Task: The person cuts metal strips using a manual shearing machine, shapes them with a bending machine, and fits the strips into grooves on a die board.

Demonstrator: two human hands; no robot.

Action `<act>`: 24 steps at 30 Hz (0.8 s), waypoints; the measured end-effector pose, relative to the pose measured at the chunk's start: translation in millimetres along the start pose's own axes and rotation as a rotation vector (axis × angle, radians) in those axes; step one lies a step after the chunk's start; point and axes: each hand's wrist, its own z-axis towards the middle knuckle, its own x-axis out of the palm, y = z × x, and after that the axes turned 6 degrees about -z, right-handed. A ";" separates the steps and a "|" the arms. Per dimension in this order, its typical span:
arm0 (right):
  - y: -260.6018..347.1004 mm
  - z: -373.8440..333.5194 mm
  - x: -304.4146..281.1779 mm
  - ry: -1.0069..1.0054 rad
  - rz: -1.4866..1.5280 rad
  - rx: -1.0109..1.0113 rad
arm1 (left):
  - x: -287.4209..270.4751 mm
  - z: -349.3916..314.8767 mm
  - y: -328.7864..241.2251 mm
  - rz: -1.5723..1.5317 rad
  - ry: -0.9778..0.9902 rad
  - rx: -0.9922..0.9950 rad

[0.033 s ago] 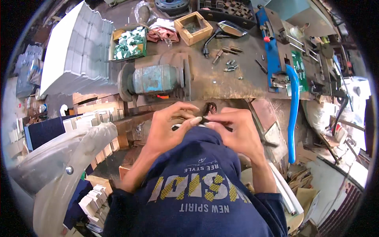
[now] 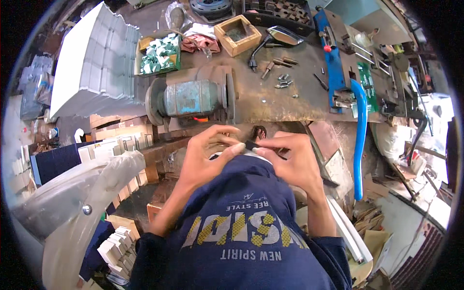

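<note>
Head view: left hand (image 2: 205,157) & right hand (image 2: 295,162) both pinch small dark flat strip (image 2: 251,145).

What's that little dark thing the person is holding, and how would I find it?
Find the big blue-grey motor on the rusty workbench. Just below it, the left hand and right hand meet above the navy shirt. Pinched between them is a small dark flat piece, the only thing held up off the bench, unlike the loose bolts lying further back.

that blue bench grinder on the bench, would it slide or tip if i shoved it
Probably neither easily: the blue bench grinder looks like a cast metal motor body, likely heavy for its size. It sits low and wide on the workbench, so tipping seems unlikely.
</note>
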 end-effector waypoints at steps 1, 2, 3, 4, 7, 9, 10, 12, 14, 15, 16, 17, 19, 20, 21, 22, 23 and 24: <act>-0.5 1.3 1.2 -0.046 0.016 0.113 | -6.5 -1.0 22.9 -0.144 -0.059 -0.064; -2.6 2.7 5.5 -0.087 0.037 0.225 | -16.2 -3.3 46.6 -0.284 -0.123 -0.131; -15.7 3.5 17.0 -0.195 -0.118 0.204 | -29.9 -1.5 66.1 -0.411 -0.127 -0.267; -20.5 7.3 25.6 -0.201 -0.106 0.209 | -42.1 1.9 72.6 -0.399 -0.122 -0.272; -27.3 26.9 50.7 -0.297 -0.264 0.277 | -68.3 20.9 79.3 -0.892 -0.225 -0.540; -26.3 35.9 70.3 -0.343 -0.347 0.233 | -70.2 28.2 78.1 -0.856 -0.286 -0.551; -25.2 39.8 79.5 -0.374 -0.438 0.178 | -71.0 32.3 77.7 -0.831 -0.361 -0.551; -26.2 44.9 92.3 -0.488 -0.438 0.164 | -73.3 40.5 85.4 -0.886 -0.347 -0.558; -27.0 50.7 106.4 -0.507 -0.490 0.147 | -76.2 40.4 84.1 -0.935 -0.331 -0.524; -24.9 52.9 111.0 -0.498 -0.486 0.155 | -77.9 39.2 82.0 -0.934 -0.311 -0.517; -23.8 53.4 114.4 -0.519 -0.480 0.175 | -78.5 38.8 80.4 -0.916 -0.289 -0.525; -23.4 54.1 118.9 -0.513 -0.478 0.182 | -79.6 38.5 79.9 -0.861 -0.300 -0.514; -20.4 54.2 123.8 -0.515 -0.472 0.197 | -84.5 37.3 89.1 -0.783 -0.293 -0.509; -17.1 53.8 123.5 -0.504 -0.476 0.225 | -87.1 35.7 91.9 -0.772 -0.279 -0.511; -15.8 52.1 125.1 -0.490 -0.481 0.259 | -86.9 33.1 93.4 -0.716 -0.243 -0.510; -16.7 52.9 125.1 -0.502 -0.481 0.275 | -86.2 32.6 94.2 -0.662 -0.207 -0.507; -18.6 55.3 122.8 -0.564 -0.449 0.219 | -85.3 34.4 93.9 -0.613 -0.239 -0.517; -15.2 56.8 119.1 -0.623 -0.416 0.156 | -88.3 33.9 89.9 -0.606 -0.227 -0.517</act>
